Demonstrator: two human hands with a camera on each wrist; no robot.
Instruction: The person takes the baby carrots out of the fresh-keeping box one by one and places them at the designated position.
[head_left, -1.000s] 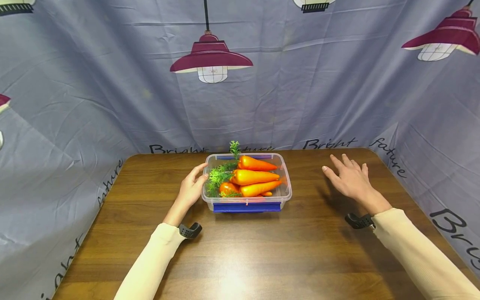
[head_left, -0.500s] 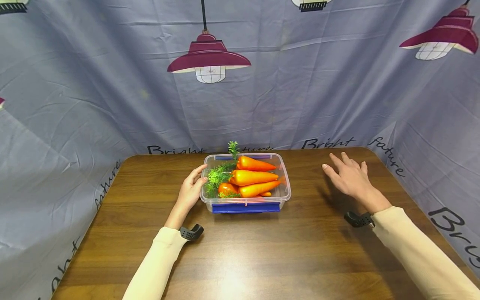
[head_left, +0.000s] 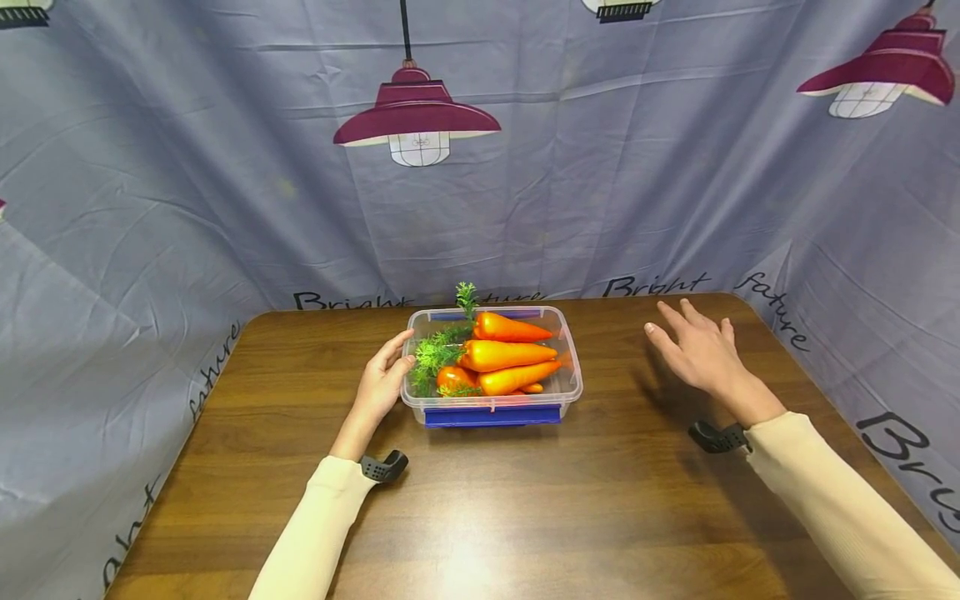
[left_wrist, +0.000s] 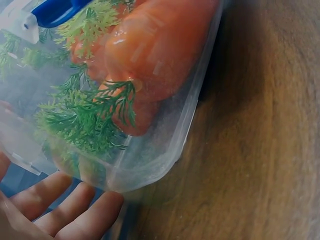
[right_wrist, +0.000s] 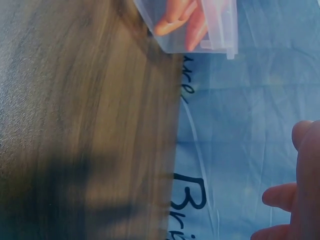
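A clear plastic food box (head_left: 572,392) with blue clips stands open-topped near the back of the table. Inside lie several orange carrots (head_left: 512,355) with feathery green tops (head_left: 437,352), one sprig poking up past the far rim. A rounder orange-red piece (head_left: 456,379) sits at the box's left end, partly covered by the greens. My left hand (head_left: 384,379) rests against that left end; in the left wrist view its fingertips (left_wrist: 107,202) meet the outside of the wall. Well to the right of the box, my right hand (head_left: 701,354) hovers over the table, fingers spread, holding nothing.
The brown wooden table (head_left: 480,500) ends at the back against a grey-blue curtain (head_left: 525,208) printed with lamps and lettering. The curtain also runs along both sides. A blue clip flap (head_left: 492,416) hangs down the front of the box.
The head view has shifted slightly. My left hand stays at the end of the box, and the fingertips of my right hand have lifted a little.
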